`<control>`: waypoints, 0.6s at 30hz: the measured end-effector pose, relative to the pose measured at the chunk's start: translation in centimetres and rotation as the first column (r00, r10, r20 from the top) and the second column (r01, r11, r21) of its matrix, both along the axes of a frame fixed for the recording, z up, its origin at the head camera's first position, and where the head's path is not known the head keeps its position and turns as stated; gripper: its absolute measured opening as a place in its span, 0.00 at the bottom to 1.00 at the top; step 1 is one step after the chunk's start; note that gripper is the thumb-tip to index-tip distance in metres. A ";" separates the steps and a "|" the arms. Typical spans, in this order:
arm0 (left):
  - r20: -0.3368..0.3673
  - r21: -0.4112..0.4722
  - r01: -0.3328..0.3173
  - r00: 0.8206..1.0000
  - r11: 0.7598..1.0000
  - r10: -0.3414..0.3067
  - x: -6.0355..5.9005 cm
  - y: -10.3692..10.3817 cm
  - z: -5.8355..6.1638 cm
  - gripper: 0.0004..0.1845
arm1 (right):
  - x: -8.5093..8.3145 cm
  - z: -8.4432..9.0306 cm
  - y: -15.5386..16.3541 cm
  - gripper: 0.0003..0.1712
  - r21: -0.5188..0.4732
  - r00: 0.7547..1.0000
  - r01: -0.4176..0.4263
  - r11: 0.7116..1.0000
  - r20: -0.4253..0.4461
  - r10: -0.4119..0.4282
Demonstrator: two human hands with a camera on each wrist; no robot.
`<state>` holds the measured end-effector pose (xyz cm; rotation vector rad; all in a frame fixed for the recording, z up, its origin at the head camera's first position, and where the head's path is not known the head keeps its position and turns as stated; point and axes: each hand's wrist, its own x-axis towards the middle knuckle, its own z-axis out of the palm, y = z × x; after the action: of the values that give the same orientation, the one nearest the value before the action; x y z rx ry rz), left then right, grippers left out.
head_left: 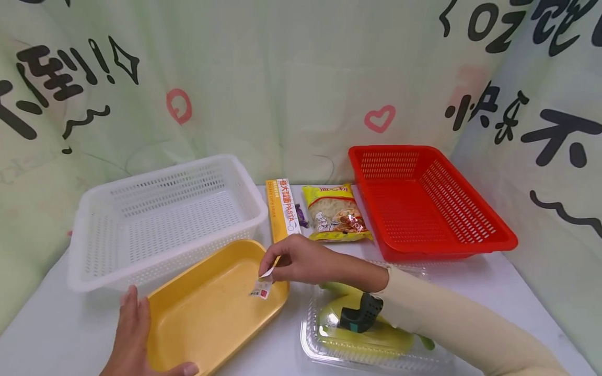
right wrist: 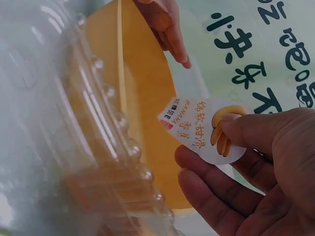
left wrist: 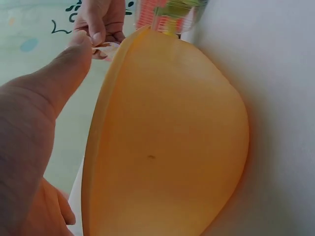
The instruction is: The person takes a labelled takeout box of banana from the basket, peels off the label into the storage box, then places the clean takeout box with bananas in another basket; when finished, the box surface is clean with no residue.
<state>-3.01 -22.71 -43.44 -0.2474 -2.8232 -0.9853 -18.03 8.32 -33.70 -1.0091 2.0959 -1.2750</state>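
My right hand (head_left: 293, 259) pinches a small white label (right wrist: 209, 129) between thumb and fingers, over the right end of a yellow tray (head_left: 202, 305). Printed on the label are bananas and orange characters, with a small barcode visible at its lower end in the head view. At the tray's left end is my left hand (head_left: 131, 339), its fingers straight along the outside and its thumb near the front rim. Beneath my right forearm sits a clear plastic box (head_left: 308, 342) with yellow-green contents (head_left: 390, 339), partly hidden by the wrist camera and sleeve.
Behind the yellow tray stands a white perforated basket (head_left: 164, 250), and a red basket (head_left: 409, 256) is at the back right. Between them lie a pasta box (head_left: 282, 209), a small purple packet (head_left: 301, 215) and a yellow noodle packet (head_left: 337, 213). A printed curtain (head_left: 291, 78) hangs behind.
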 end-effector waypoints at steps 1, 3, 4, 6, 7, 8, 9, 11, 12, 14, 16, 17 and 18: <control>0.021 0.004 -0.002 1.000 1.000 0.002 0.1 0.1 0.0 0.78 | -0.1 -0.1 -0.1 0.08 0.003 1.000 -0.015 1.000 0.001 0.015; 0.030 0.013 -0.004 1.000 1.000 0.004 0.4 0.3 0.1 0.77 | -0.2 -0.4 -0.1 0.08 0.008 0.999 -0.045 0.999 -0.003 0.045; 0.010 0.011 -0.002 1.000 1.000 0.002 0.5 0.4 0.1 0.78 | -0.2 -0.4 -0.1 0.08 0.012 0.998 -0.055 0.998 -0.006 0.055; -0.110 0.023 0.018 0.994 1.000 -0.016 0.7 0.8 0.1 0.78 | -0.2 -0.4 -0.2 0.08 0.018 0.997 -0.069 0.997 -0.016 0.069; -0.168 0.018 0.019 0.986 1.000 -0.016 0.9 1.0 0.1 0.79 | -0.1 -0.4 -0.2 0.08 0.023 0.997 -0.069 0.997 -0.024 0.070; -0.214 0.010 0.017 0.977 1.000 -0.015 1.1 1.2 0.1 0.79 | -0.1 -0.3 -0.2 0.08 0.027 0.997 -0.067 0.997 -0.032 0.068; -0.259 0.006 0.014 0.966 1.000 -0.012 1.3 1.4 0.1 0.79 | -0.1 -0.3 -0.2 0.08 0.034 0.997 -0.062 0.998 -0.037 0.063; -0.348 0.001 0.014 0.937 1.000 -0.013 1.6 1.7 0.1 0.78 | -0.1 -0.2 -0.3 0.08 0.049 0.998 -0.046 0.998 -0.050 0.049; -0.351 -0.013 -0.005 0.936 1.000 0.000 1.8 1.9 0.1 0.78 | -0.1 -0.2 -0.3 0.08 0.056 0.998 -0.037 0.998 -0.052 0.040; -0.302 -0.052 -0.051 0.953 0.997 0.032 2.1 2.1 0.3 0.77 | -0.2 -0.2 -0.3 0.08 0.071 0.998 -0.021 0.997 -0.057 0.025; -0.253 -0.086 -0.084 0.966 0.993 0.060 2.2 2.1 0.3 0.76 | -0.2 -0.3 -0.4 0.08 0.086 0.998 -0.011 0.996 -0.064 0.016; -0.208 -0.114 -0.108 0.975 0.988 0.082 2.3 2.2 0.4 0.77 | -0.3 -0.4 -0.4 0.08 0.095 0.998 -0.005 0.995 -0.063 0.011; -0.175 -0.130 -0.115 0.980 0.985 0.091 2.4 2.2 0.4 0.77 | -0.3 -0.5 -0.4 0.08 0.102 0.998 -0.004 0.995 -0.063 0.010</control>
<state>-0.66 -20.53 -43.00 -0.1870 -2.7216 -0.7106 -18.33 7.89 -34.16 -1.0236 2.1798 -1.1334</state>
